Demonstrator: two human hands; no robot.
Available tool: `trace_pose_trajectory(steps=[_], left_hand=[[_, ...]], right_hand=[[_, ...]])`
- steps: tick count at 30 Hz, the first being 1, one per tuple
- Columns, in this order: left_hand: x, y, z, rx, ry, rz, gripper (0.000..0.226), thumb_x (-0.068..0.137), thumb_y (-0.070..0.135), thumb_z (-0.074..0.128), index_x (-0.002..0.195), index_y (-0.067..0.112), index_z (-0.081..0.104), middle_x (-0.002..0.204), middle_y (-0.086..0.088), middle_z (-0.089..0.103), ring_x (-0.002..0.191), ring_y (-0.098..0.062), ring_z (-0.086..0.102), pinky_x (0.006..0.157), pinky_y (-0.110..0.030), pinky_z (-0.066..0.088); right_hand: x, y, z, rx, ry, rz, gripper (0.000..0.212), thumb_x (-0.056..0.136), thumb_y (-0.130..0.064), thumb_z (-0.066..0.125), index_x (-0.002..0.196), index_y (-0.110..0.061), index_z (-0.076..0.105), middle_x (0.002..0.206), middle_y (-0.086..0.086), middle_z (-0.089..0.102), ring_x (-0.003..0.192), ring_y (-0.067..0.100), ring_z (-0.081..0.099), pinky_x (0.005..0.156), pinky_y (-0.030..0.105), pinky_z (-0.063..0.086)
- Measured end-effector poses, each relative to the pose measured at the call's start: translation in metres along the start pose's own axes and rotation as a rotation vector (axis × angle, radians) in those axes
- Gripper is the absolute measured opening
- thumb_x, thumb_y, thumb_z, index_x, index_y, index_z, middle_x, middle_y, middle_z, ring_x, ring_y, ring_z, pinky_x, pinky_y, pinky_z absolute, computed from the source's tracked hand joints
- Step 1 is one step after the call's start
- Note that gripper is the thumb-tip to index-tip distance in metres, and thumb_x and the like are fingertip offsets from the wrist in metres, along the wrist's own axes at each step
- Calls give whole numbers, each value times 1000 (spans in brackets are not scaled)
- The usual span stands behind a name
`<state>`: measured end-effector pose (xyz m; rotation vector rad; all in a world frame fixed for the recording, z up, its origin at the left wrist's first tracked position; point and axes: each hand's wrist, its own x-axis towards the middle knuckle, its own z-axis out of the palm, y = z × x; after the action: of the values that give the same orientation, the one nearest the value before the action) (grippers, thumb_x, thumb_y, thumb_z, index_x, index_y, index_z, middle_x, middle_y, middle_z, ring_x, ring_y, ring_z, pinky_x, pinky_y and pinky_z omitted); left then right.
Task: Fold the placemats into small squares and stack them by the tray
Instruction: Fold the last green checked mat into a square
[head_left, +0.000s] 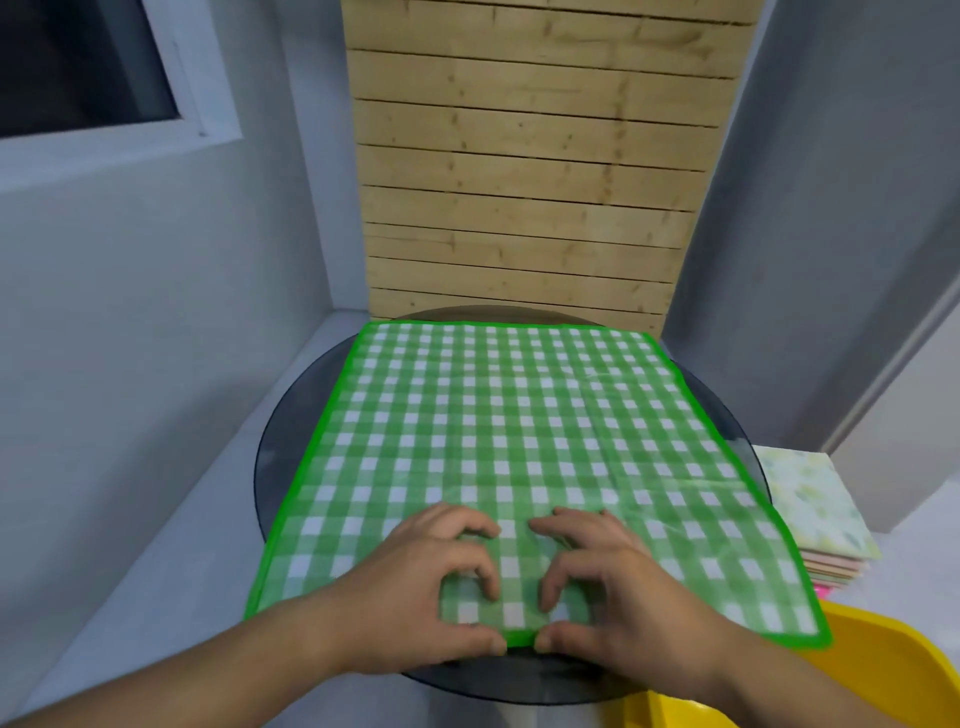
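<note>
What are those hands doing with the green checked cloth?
A person looks ready to fold it. The green checked placemat lies spread flat on the round dark table. The left hand and right hand pinch its near edge, side by side. A stack of folded placemats sits to the right, beside a yellow thing.

You're in a small home corner, plain grey walls (130, 312), white-framed window (78, 57), pine slat panel (530, 182), round smoked-glass table (291, 431).

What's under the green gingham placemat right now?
A round dark glass tabletop; its rim shows around the green gingham placemat. Anything lying on the covered middle cannot be seen.
</note>
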<state>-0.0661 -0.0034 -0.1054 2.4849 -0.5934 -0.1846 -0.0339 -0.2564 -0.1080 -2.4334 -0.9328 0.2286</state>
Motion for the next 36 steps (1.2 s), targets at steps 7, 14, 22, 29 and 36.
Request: trace_pose_trajectory(steps=[7,14,22,29,36], left_hand=[[-5,-1,-1,-142,-41,-50,37,68,57,87,93,39,67,134,46,29,134,20,23,106,-7,24],[-6,1,0,-163,-22,-68,35,68,53,89,93,39,70,135,44,32,135,17,27,110,-13,27],[-8,10,-15,-248,-34,-125,31,68,53,89,92,40,75,134,35,49,129,19,38,112,-18,29],[-5,28,-47,-305,38,-117,11,81,41,82,81,30,80,101,19,75,100,-1,68,100,-29,50],[12,38,-89,-247,121,-147,11,86,36,79,83,25,81,87,8,77,87,-12,71,84,-31,55]], right_hand=[[-8,-7,2,28,10,-29,27,73,-64,71,87,-41,66,149,-25,32,141,-8,15,117,27,18],[-15,-14,14,-9,85,-11,14,88,-49,66,85,-36,68,152,-22,32,142,-3,19,116,21,18],[-10,-26,-7,123,61,93,16,89,-44,67,74,-39,63,147,-22,39,135,-13,26,110,16,25],[3,-42,-38,71,169,109,16,85,-46,70,79,-31,68,128,-29,55,121,-18,41,101,8,30],[6,-48,-72,-85,323,92,34,79,-68,59,89,-37,68,95,-26,66,98,-5,58,85,20,48]])
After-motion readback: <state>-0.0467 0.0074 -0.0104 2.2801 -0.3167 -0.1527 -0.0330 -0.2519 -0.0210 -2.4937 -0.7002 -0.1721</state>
